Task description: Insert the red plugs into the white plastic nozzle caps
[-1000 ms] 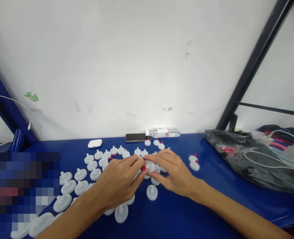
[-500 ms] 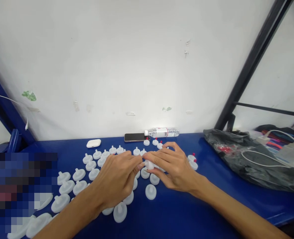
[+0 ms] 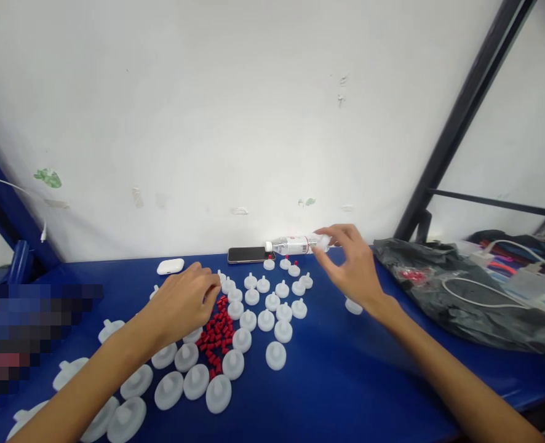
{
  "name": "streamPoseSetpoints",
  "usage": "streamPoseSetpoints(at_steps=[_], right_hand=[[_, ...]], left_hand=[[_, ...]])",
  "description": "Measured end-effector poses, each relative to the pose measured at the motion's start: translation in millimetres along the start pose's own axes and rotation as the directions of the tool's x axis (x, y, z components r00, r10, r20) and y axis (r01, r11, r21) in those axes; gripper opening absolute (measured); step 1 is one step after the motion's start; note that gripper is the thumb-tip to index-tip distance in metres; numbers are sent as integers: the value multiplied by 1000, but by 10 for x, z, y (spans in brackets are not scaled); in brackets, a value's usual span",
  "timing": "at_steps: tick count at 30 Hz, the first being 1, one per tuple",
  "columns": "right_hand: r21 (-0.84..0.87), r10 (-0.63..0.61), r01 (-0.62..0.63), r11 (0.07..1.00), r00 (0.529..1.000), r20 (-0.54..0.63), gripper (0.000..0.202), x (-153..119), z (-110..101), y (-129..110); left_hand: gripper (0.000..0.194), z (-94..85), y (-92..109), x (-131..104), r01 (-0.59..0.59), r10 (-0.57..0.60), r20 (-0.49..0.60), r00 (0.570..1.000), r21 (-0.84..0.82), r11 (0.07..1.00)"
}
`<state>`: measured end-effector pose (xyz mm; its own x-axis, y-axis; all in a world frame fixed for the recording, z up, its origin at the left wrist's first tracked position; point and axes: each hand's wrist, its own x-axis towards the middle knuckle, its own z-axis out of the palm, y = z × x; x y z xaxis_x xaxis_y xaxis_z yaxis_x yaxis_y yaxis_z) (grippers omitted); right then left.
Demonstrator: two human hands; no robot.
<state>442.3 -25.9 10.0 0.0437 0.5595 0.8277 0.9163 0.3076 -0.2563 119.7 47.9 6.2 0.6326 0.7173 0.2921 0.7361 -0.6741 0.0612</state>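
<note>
Several white, round plastic nozzle caps point(image 3: 266, 320), each with a small spout in its centre, stand across the blue table around a pile of small red tips point(image 3: 217, 332). My left hand point(image 3: 187, 301) hovers at the upper left of that pile, its fingers curled together; what they hold, if anything, is hidden. Farther right, my right hand point(image 3: 349, 261) pinches a white nozzle cap point(image 3: 322, 242) between thumb and fingers, in front of the lying bottle. Near the phone are nozzle caps point(image 3: 293, 270) with red tips on their spouts. Another nozzle cap point(image 3: 354, 306) lies partly covered below my right hand.
A clear bottle point(image 3: 291, 245) lies along the wall, with a phone point(image 3: 247, 255) beside it. A white earbud case point(image 3: 170, 266) is at the back left. On the right, a dark plastic bag point(image 3: 420, 307) holds cables and a packet of red pieces point(image 3: 413, 275).
My hands have come apart. The right one has moved right and back with the nozzle cap; the left has drawn leftward to the red tips, uncovering the pile.
</note>
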Motion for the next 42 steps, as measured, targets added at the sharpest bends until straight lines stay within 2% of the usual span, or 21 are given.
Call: streamPoseSetpoints(at_steps=[5, 10, 13, 17, 19, 25, 27, 29, 32, 34, 35, 36, 40, 41, 42], right_hand=[[25, -56, 52, 998, 978, 203, 24, -91, 141, -37], [-21, 32, -26, 999, 949, 314, 16, -95, 133, -5], [-42, 78, -67, 997, 914, 399, 11, -68, 108, 13], [-56, 97, -79, 995, 857, 506, 18, -25, 77, 39], [-83, 111, -78, 994, 817, 566, 21, -14, 64, 58], [-149, 175, -94, 984, 621, 764, 15, -44, 32, 17], [-158, 192, -109, 981, 574, 796, 16, -29, 7, -11], [-196, 232, -125, 973, 566, 791, 25, 19, -33, 1], [-333, 356, -156, 930, 607, 711, 47, 118, -120, 120], [-420, 439, -183, 889, 605, 665, 51, 162, -191, 240], [-444, 469, -196, 874, 578, 668, 50, 170, -229, 299], [-454, 490, -209, 866, 531, 692, 47, 168, -268, 352], [-401, 472, -294, 868, 231, 851, 36, 111, -390, 454], [-376, 445, -318, 870, 178, 878, 34, 101, -403, 455], [-349, 416, -336, 875, 150, 897, 34, 96, -410, 449]], left_hand=[[29, 69, 6, -35, -40, 35, 83, 996, 54, 998], [33, 27, 23, -40, -37, 30, 96, 995, 73, 997], [34, 3, 33, -32, -35, 29, 82, 996, 80, 996], [34, 10, 33, -29, -49, 44, 66, 997, 82, 995], [34, 24, 30, -29, -55, 50, 64, 997, 80, 995], [33, 55, 23, -29, -73, 69, 60, 996, 76, 994], [33, 53, 24, -27, -77, 73, 55, 996, 76, 994], [34, 46, 23, -23, -74, 71, 48, 996, 79, 994], [34, 36, 19, -18, -67, 64, 40, 997, 79, 995], [34, 35, 15, -17, -65, 63, 33, 997, 79, 995], [34, 36, 14, -18, -65, 63, 29, 998, 79, 995], [34, 39, 14, -20, -67, 65, 25, 998, 79, 995], [35, 49, 39, -25, -78, 78, 4, 997, 77, 994], [34, 49, 50, -25, -87, 88, -3, 996, 76, 993], [33, 47, 63, -25, -101, 102, -11, 995, 74, 992]])
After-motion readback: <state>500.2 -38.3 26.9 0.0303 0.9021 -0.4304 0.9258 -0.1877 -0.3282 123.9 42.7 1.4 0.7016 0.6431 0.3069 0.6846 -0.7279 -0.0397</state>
